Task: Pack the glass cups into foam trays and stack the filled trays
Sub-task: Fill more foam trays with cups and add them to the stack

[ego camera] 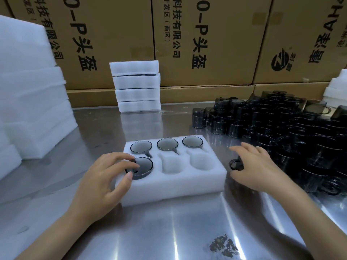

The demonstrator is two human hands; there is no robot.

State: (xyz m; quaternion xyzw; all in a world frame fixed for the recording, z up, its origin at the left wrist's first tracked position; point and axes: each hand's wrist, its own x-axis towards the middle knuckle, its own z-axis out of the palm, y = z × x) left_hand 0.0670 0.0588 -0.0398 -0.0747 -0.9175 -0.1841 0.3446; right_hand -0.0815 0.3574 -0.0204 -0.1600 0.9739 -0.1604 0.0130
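Note:
A white foam tray (174, 186) with six pockets lies on the steel table. Its back row holds three dark glass cups (167, 144). My left hand (105, 179) grips a fourth cup (143, 167) by the rim in the front left pocket. The front middle and front right pockets are bare. My right hand (257, 166) hovers just right of the tray, fingers spread and curved over a loose cup (234, 164) whose handle shows beneath it. A large heap of dark cups (281, 132) fills the table's right side.
A stack of several filled foam trays (137, 87) stands at the back centre. Piles of spare foam (32, 102) rise on the left, more foam (338, 89) at the far right. Cardboard boxes (206, 44) wall the back. A stain (223, 245) marks the steel table (169, 231).

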